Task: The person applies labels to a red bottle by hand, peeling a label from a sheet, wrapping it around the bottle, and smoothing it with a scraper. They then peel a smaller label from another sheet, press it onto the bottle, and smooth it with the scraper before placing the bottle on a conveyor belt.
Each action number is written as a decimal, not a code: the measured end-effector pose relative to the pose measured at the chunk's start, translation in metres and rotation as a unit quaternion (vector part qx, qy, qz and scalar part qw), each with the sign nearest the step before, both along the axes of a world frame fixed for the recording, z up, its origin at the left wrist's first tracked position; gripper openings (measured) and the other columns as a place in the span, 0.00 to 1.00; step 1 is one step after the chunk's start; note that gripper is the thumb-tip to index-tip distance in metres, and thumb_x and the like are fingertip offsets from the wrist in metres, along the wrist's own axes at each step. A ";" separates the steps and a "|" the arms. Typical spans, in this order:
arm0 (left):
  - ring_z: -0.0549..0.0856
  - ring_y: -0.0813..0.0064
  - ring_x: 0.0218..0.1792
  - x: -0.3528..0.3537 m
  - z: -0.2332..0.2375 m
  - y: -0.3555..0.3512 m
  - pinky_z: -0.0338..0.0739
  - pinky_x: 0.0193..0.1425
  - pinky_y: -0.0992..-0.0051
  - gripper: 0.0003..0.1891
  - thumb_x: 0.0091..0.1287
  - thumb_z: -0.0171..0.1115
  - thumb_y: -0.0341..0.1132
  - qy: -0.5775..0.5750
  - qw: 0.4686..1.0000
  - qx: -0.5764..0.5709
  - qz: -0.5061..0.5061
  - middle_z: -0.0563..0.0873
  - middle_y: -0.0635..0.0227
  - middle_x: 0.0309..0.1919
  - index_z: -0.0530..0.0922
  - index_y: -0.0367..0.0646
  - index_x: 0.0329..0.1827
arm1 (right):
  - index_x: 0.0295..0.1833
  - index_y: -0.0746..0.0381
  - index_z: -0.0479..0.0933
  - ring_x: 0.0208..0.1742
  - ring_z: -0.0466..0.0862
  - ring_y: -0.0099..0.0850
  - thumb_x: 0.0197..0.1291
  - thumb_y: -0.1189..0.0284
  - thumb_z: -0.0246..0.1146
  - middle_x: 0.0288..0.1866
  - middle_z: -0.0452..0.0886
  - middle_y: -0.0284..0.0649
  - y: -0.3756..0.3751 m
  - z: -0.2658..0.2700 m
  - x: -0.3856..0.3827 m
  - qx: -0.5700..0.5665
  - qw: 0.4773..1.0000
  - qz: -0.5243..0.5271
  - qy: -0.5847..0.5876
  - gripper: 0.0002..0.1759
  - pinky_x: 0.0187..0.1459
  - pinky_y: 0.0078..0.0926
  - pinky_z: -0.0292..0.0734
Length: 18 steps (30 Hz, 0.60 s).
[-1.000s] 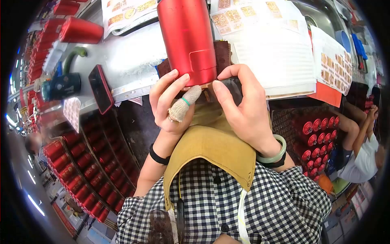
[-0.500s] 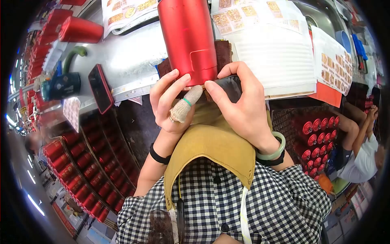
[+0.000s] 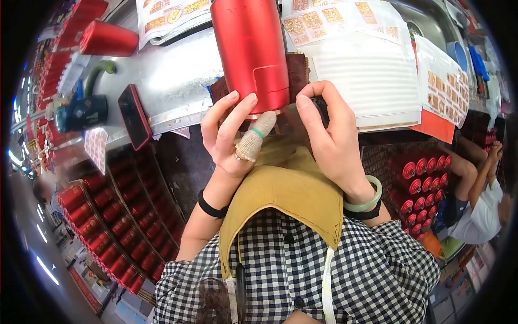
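Note:
A red metal tumbler (image 3: 251, 48) lies lengthwise on a dark brown support (image 3: 298, 75), its near end toward me. A thin-lined outline shows on its surface. My left hand (image 3: 229, 132) grips the near end, two fingertips on the red side and the thumb under the rim. That thumb wears a knitted finger cover (image 3: 253, 141) with a green band. Just right of the tumbler, apart from it, my right hand (image 3: 332, 135) has thumb and index finger bent together; anything between them is too small to make out. A dark object behind these fingers is partly hidden.
White sheets (image 3: 361, 81) and printed sticker sheets (image 3: 445, 86) lie at right. A phone (image 3: 134, 117), a teal mug (image 3: 83, 113) and another red tumbler (image 3: 108, 39) are at left. Racks of red tumblers (image 3: 113, 227) stand below. A seated person (image 3: 480, 210) is at right.
My right hand has drawn away from the tumbler's near end, to the right, and its thumb has come up against the index finger. My left hand keeps its grip, shifted slightly.

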<state>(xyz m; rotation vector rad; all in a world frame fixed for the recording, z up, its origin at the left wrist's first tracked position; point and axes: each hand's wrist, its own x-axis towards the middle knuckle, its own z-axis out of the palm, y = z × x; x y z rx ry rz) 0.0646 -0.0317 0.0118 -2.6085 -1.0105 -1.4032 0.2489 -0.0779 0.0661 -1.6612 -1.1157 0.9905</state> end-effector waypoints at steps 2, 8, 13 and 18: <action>0.83 0.57 0.62 0.003 0.001 -0.003 0.85 0.56 0.66 0.14 0.60 0.79 0.30 0.022 1.000 -0.004 0.020 0.89 0.62 0.59 0.90 0.54 0.49 | 0.51 0.68 0.79 0.50 0.85 0.50 0.74 0.71 0.62 0.46 0.85 0.52 0.000 -0.001 0.002 0.005 1.000 -0.009 0.011 0.11 0.55 0.40 0.78; 0.83 0.58 0.61 0.012 0.006 -0.010 0.83 0.57 0.66 0.17 0.58 0.82 0.33 -0.001 0.997 -0.057 0.052 0.87 0.63 0.60 0.91 0.55 0.50 | 0.60 0.68 0.75 0.48 0.85 0.38 0.73 0.79 0.56 0.49 0.83 0.49 -0.008 -0.008 0.022 0.062 0.997 -0.001 0.055 0.13 0.54 0.34 0.79; 0.80 0.56 0.62 0.036 0.004 -0.015 0.81 0.58 0.66 0.18 0.56 0.83 0.32 0.047 0.991 0.010 0.121 0.86 0.64 0.61 0.92 0.55 0.50 | 0.65 0.68 0.75 0.48 0.85 0.27 0.71 0.84 0.59 0.49 0.86 0.42 -0.008 -0.013 0.033 0.154 0.987 -0.044 -0.013 0.19 0.54 0.27 0.80; 0.75 0.53 0.67 0.020 0.012 -0.014 0.78 0.63 0.63 0.17 0.54 0.82 0.26 0.058 0.996 -0.024 0.056 0.81 0.62 0.64 0.93 0.47 0.47 | 0.54 0.65 0.86 0.48 0.88 0.35 0.61 0.89 0.66 0.46 0.90 0.42 -0.007 -0.005 0.043 0.236 0.962 -0.003 -0.137 0.17 0.56 0.33 0.82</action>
